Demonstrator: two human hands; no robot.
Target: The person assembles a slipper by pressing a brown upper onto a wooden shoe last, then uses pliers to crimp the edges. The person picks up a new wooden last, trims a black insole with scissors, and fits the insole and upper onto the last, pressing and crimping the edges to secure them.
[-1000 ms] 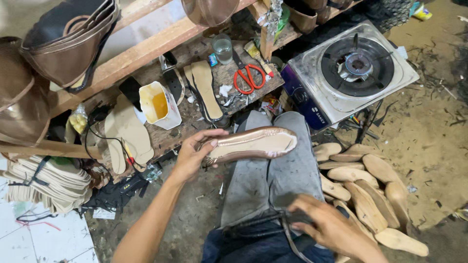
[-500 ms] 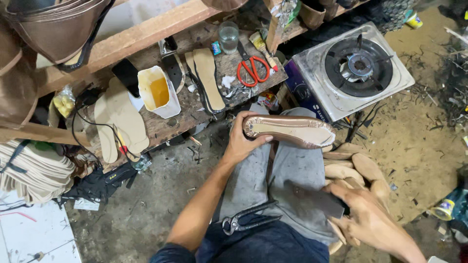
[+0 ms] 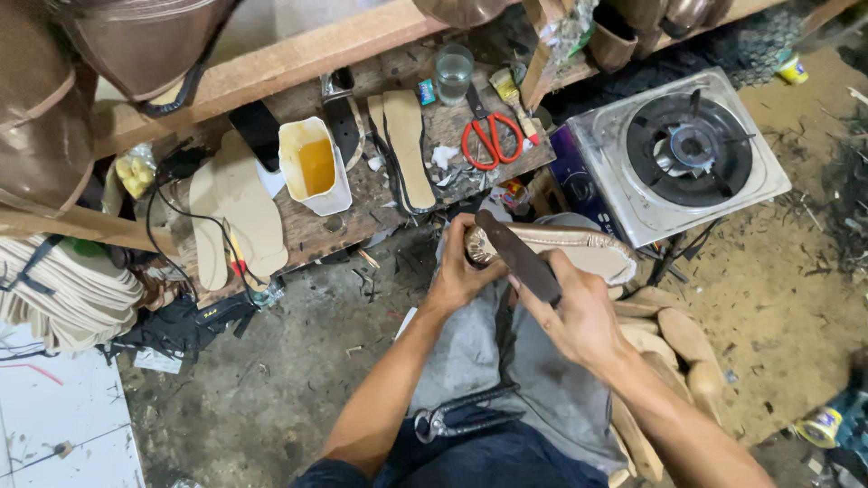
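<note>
Your left hand [image 3: 461,276] clamps the shoe sole [image 3: 579,248] | right hand [image 3: 579,316] grips a dark tool [image 3: 520,258] | far: wooden surface [image 3: 362,221], scissors [image 3: 488,136], stove [image 3: 678,154] | dirt floor [image 3: 271,389].

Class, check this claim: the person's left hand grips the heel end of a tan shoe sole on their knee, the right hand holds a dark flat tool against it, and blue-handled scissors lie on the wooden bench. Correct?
One detail is wrong: the head view shows the scissors have red handles, not blue. The rest stands.

Even, soft daylight, moderately bright; the steel gas stove [image 3: 680,154] shows pale glare on its top; left of it, under the wooden shelf, deep shadow; frame edges bend slightly; focus mostly sharp.
</note>
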